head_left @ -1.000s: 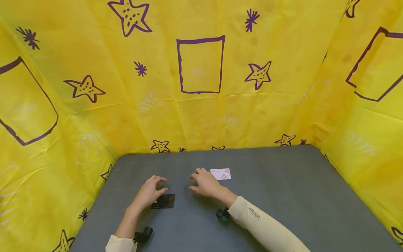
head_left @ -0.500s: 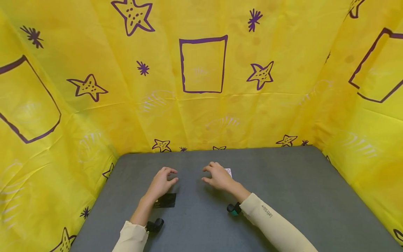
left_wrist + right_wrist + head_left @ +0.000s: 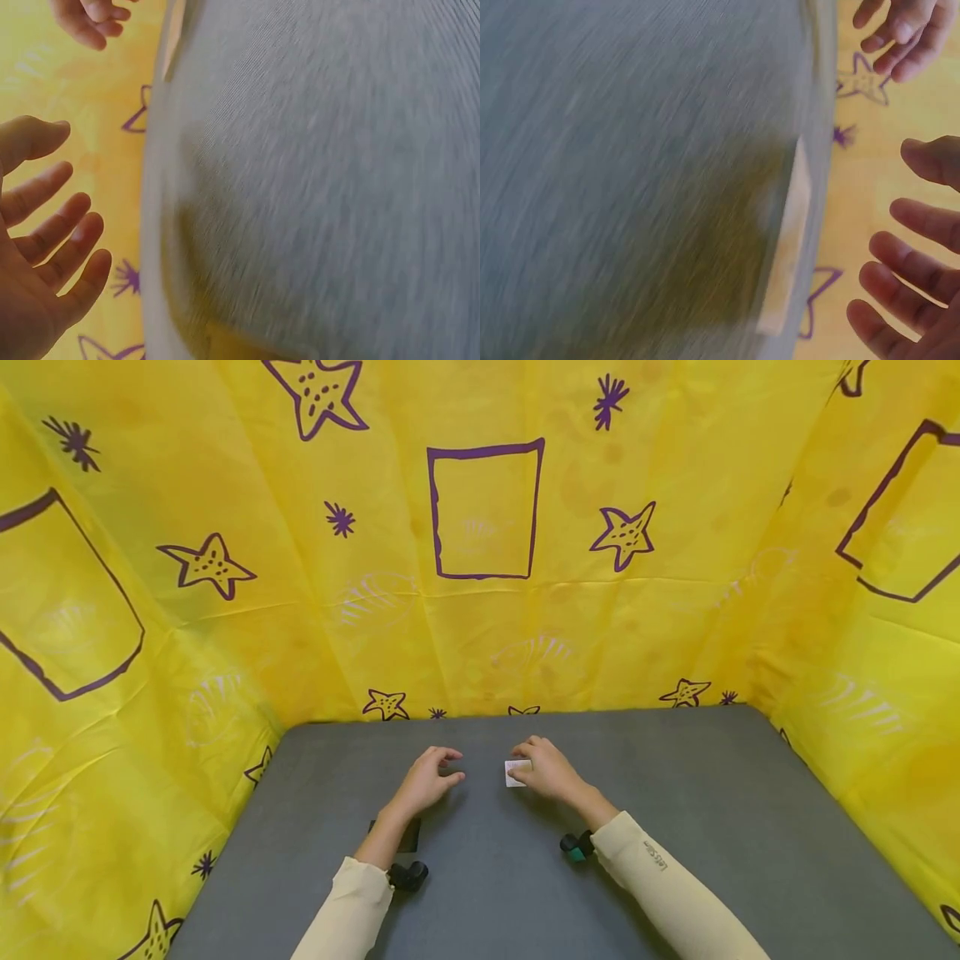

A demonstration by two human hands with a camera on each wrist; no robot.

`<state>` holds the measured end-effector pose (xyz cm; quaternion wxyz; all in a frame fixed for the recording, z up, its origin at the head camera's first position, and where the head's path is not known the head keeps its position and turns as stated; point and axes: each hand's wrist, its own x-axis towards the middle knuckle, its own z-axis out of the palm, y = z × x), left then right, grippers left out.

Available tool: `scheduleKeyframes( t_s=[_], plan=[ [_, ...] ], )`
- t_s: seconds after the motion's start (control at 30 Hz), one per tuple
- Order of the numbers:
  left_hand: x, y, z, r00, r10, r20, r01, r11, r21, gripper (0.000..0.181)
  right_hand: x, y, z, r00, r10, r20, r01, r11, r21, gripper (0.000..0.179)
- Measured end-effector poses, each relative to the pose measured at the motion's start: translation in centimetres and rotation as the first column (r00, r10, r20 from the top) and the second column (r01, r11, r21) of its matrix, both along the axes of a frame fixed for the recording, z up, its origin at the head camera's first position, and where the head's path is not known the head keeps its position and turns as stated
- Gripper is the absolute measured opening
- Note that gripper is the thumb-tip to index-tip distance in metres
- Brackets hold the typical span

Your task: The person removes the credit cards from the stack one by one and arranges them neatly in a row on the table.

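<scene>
My right hand hovers over a white card with its fingers spread, hiding the card's right part. In the right wrist view the card lies on the table, apart from the loosely bent fingers. To the left, my left hand is held above the table with nothing in it; its fingers are apart and slightly bent in the left wrist view. A black card lies beneath my left forearm, which covers part of it.
The grey table has rounded far corners. Yellow cloth printed with purple stars and outlines rises behind it and along both sides. Each wrist wears a small black device.
Both hands have moved rightward. My left hand has also gone farther forward, past the black card, and my right hand is now above the white card. Both cards stay put.
</scene>
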<state>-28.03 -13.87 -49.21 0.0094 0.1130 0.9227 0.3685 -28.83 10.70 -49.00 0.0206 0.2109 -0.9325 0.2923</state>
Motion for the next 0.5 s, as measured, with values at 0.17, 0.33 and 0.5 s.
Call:
scheduleKeyframes(
  t_s=[0.17, 0.33, 0.5],
  plan=[
    [-0.6, 1.5, -0.5, 0.998, -0.055, 0.009, 0.055, 0.998, -0.008, 0.039, -0.4, 1.8, -0.5, 0.999, -0.031, -0.014, 0.031, 0.999, 0.028, 0.034],
    [-1.2, 2.7, -1.0, 0.996, -0.080, 0.040, 0.079, 0.997, 0.006, 0.042, -0.9, 3.4, -1.2, 0.999, -0.038, -0.009, 0.038, 0.998, 0.047, 0.039],
    [-1.6, 4.1, -1.5, 0.993, -0.106, 0.059, 0.106, 0.994, 0.010, 0.046, -1.2, 4.6, -1.9, 0.997, -0.070, 0.029, 0.069, 0.997, 0.040, 0.048]
  ],
)
